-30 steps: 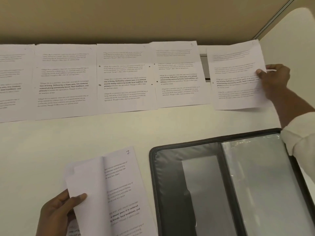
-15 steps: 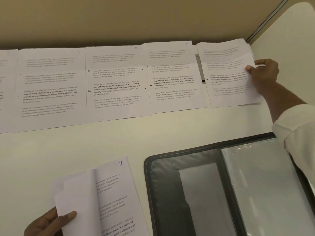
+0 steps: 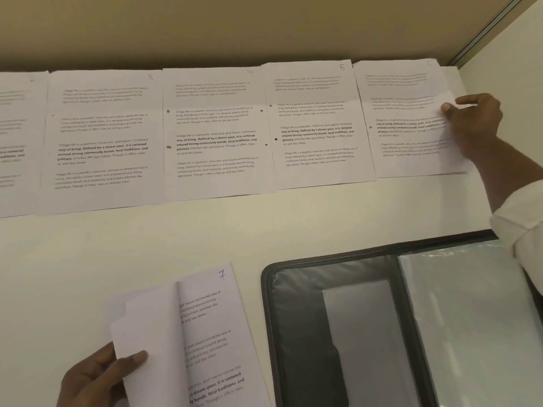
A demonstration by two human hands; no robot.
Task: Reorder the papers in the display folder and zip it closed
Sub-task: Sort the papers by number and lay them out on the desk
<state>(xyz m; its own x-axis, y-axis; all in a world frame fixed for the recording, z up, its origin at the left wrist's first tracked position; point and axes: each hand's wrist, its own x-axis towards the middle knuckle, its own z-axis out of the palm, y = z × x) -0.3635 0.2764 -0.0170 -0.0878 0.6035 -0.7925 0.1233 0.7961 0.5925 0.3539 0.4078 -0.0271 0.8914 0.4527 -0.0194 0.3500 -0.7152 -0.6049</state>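
Observation:
Several printed pages lie in a row along the back of the white table; one is numbered 5 (image 3: 320, 124). At the row's right end, my right hand (image 3: 473, 121) pinches the right edge of the last page (image 3: 408, 121), thumb on top, and that page lies flat. At the bottom left, my left hand (image 3: 100, 377) holds a small stack of pages (image 3: 188, 342) with its left part curled over; the sheet marked 7 shows on top. The black display folder (image 3: 296, 318) lies open at the bottom right, with clear plastic sleeves (image 3: 470, 318) inside.
A beige wall rises right behind the row of pages. A metal strip (image 3: 484, 27) runs down the wall's corner at the top right. Bare white tabletop (image 3: 147, 239) lies between the row of pages and the stack in my left hand.
My right hand has set the last page down at the right end of the row and squared it to its neighbour. The view shifted right and down; my left hand keeps its stack.

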